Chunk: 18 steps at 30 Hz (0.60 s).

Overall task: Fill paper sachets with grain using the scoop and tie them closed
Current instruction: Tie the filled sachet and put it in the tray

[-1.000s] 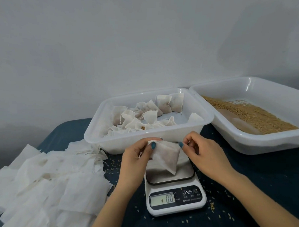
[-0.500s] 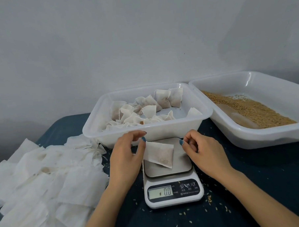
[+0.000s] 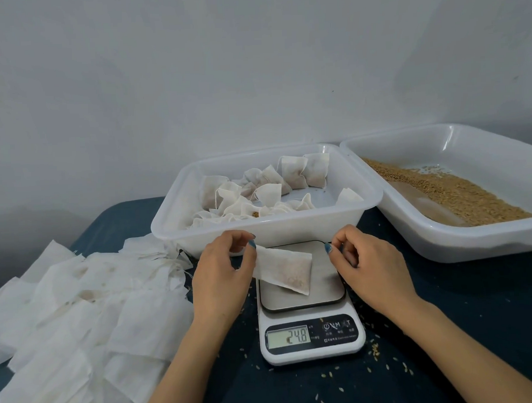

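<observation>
Spilled grains (image 3: 327, 375) lie on the dark cloth (image 3: 447, 330) nearest the camera. The scale (image 3: 310, 339) reads 24.8. The filled sachet (image 3: 287, 269) lies flat on the scale plate, loose end to the left. Left hand (image 3: 222, 276) arches over that end, thumb and fingers pinching the paper. Right hand (image 3: 371, 270) is just beside the plate, clear of the sachet, with fingers curled in and tips close together; can't tell if it holds a thread. The sachet is probably light, soft and easily torn, and the grain inside shifts. Best gripped at the empty end, not the bulge. Empty sachets (image 3: 80, 316) are piled left. Behind is the tray (image 3: 259, 226) of finished ones. The grain tray (image 3: 443, 239) is far right. No scoop is seen.
</observation>
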### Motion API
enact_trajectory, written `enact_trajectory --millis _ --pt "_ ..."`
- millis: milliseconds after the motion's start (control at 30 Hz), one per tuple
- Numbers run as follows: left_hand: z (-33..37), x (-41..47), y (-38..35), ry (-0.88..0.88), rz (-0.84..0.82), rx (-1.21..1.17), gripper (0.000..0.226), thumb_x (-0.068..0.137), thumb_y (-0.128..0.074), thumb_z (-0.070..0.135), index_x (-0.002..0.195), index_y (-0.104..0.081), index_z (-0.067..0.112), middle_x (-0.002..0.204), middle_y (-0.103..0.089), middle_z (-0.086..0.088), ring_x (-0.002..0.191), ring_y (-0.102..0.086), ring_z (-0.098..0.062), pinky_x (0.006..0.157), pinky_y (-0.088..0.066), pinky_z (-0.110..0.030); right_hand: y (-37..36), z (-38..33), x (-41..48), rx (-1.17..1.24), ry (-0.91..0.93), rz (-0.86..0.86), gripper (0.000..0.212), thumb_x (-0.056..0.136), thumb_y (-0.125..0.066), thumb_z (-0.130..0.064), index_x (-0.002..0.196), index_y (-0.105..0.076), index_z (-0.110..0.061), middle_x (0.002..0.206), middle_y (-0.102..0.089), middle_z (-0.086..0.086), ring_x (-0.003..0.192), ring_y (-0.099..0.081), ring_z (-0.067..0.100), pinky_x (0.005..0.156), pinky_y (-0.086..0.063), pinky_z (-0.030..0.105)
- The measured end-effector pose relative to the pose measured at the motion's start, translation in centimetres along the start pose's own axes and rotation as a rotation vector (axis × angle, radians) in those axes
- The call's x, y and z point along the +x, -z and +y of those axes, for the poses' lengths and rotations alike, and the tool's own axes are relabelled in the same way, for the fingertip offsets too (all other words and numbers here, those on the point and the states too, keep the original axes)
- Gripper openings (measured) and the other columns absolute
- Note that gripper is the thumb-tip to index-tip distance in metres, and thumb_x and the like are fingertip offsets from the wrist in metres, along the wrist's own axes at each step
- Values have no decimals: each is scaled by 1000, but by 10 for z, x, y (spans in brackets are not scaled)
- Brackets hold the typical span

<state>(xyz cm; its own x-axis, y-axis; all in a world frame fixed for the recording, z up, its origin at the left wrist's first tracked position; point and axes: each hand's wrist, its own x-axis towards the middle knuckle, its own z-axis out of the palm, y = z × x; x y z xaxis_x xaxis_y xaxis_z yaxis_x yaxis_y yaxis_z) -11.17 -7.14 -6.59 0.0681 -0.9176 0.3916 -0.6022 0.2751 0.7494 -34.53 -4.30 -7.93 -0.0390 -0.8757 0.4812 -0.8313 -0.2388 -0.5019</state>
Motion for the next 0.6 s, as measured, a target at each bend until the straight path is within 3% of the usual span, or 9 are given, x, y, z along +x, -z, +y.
enact_trajectory --millis 133,267,433,600 --pt "-2 1 1 54 11 14 8 91 -55 37 97 -59 36 98 -66 19 96 -63 -7 82 -53 -38 -1 0 0 -7 4 -1 14 88 -53 -45 78 -45 -39 54 -43 -11 68 -53 4 49 -26 17" --pt "-4 1 0 130 -23 139 23 94 -46 51 88 -51 29 87 -60 15 89 -59 -12 69 -44 -33 -1 0 0 4 8 7 13 87 -52 -46 78 -46 -39 54 -44 -11 67 -53 6 49 -27 18" --pt "5 -3 0 -75 -71 231 43 98 -32 47 62 -39 24 66 -47 8 74 -45 -18 57 -27 -26 -1 0 0 6 27 22 14 87 -54 -44 77 -46 -38 53 -43 -11 65 -52 6 49 -29 17" --pt "6 -7 -4 -171 -127 167 36 98 -46 40 76 -58 14 73 -55 7 79 -49 -15 65 -36 -29 -2 2 -1 7 18 23 17 88 -58 -42 76 -47 -36 53 -44 -11 65 -52 8 49 -30 18"
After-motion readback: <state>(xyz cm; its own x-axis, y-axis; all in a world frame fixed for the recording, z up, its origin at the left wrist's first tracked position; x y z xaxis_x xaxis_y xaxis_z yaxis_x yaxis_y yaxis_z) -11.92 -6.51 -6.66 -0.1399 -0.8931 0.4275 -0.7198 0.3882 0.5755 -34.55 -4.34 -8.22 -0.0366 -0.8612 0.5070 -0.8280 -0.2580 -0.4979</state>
